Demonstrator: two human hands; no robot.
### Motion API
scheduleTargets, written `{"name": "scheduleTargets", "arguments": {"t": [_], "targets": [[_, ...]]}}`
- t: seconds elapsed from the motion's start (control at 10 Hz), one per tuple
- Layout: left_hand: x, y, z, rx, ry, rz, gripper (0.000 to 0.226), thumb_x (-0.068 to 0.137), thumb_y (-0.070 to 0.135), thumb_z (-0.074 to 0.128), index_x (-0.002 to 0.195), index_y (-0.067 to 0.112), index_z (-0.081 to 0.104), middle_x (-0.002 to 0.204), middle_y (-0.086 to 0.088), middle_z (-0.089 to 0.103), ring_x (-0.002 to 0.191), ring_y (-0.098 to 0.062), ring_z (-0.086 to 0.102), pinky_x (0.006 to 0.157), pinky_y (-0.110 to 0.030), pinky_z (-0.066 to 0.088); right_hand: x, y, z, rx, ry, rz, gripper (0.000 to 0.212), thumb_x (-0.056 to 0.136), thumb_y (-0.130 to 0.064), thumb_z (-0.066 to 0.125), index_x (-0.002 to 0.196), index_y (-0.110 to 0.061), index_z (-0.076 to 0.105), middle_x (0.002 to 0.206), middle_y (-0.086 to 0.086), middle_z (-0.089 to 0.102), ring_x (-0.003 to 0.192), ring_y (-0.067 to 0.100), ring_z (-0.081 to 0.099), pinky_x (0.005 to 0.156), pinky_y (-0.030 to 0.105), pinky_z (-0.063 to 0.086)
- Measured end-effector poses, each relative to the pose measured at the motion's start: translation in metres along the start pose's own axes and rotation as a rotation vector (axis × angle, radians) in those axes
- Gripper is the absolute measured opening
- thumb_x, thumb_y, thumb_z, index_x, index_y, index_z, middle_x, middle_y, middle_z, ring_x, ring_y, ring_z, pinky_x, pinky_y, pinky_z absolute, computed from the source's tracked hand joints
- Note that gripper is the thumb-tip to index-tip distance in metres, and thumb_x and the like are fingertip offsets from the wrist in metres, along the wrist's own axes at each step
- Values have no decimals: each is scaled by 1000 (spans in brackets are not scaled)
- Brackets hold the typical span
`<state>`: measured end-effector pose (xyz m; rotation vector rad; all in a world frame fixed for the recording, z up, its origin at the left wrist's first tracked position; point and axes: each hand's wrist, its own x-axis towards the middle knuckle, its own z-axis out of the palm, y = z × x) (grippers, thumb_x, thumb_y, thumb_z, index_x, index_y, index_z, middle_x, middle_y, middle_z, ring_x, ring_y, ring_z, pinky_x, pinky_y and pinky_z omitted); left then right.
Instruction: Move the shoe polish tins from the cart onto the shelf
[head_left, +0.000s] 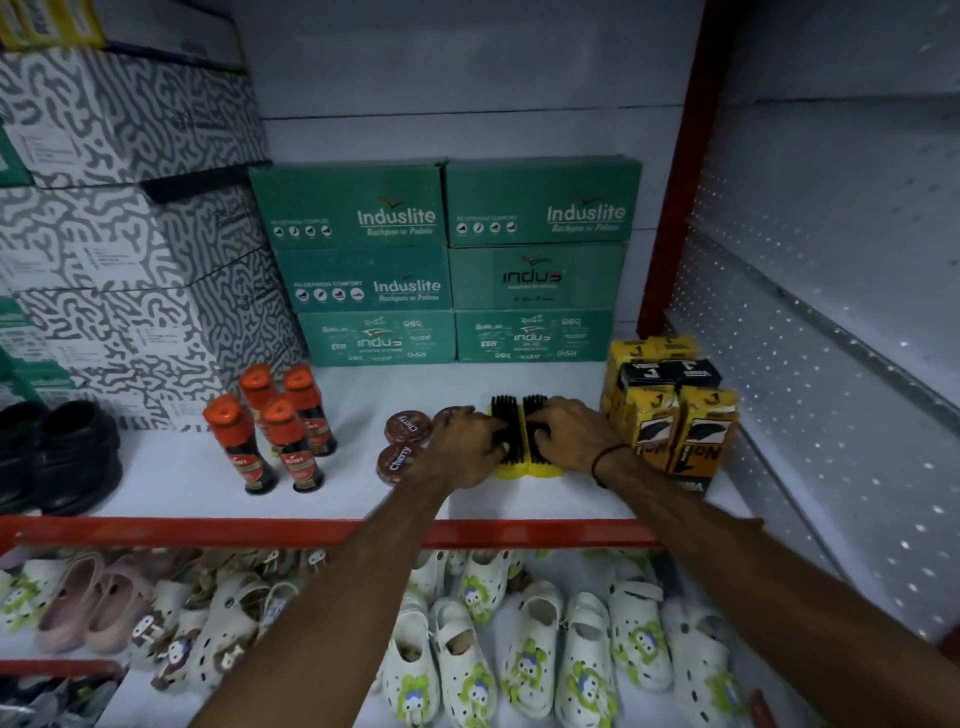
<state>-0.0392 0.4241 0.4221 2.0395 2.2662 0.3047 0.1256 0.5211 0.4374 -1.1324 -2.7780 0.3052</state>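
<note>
Left hand (464, 446) and right hand (566, 432): fingers curled over two yellow-backed, black-bristled brushes (519, 436). Three round brown polish tins (408, 427) just left, on white shelf (176, 467).

My left hand (462, 441) covers most of the third tin (448, 415); the black shoes (57, 457) run off the shelf's (171, 467) left edge.

Green shoe boxes (447, 260) stacked centre frame; four polish bottles (270, 426) centre-left; white clogs (519, 649) along the bottom.

A shoe shop: stacked shoe boxes (447, 260), polish bottles (270, 431) and clogs (519, 649) on shelves.
</note>
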Motion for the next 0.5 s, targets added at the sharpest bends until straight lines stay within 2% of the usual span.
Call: {"name": "scheduleTargets", "arguments": {"t": [0.1, 0.2, 0.4, 0.5], "targets": [[1, 3, 3, -5, 23, -14, 39, 89, 34, 47, 122, 23, 64, 111, -13, 73, 115, -38, 58, 104, -53, 42, -3, 2, 3, 1, -20, -8, 42, 91, -23, 49, 130, -27, 64, 135, 13, 59, 117, 39, 58, 89, 46, 55], [-1, 7, 8, -8, 41, -43, 41, 93, 33, 45, 131, 23, 60, 116, -14, 72, 118, -39, 58, 103, -54, 41, -7, 4, 7, -38, 7, -12, 43, 96, -26, 46, 137, -29, 58, 148, 6, 52, 126, 37, 54, 97, 50, 52], [-1, 6, 14, -41, 41, -72, 48, 101, 32, 41, 146, 17, 48, 134, -17, 63, 131, -38, 49, 111, -54, 33, -7, 5, 11, -63, 21, -13, 45, 98, -28, 44, 142, -32, 51, 155, 2, 46, 131, 38, 51, 101, 53, 50], [-6, 6, 15, -17, 51, -105, 53, 103, 37, 34, 153, 20, 36, 153, -13, 48, 144, -37, 37, 119, -55, 25, -8, 1, 8, -121, 52, 6, 46, 99, -32, 40, 144, -28, 47, 151, 2, 50, 137, 32, 46, 108, 53, 42]]}}
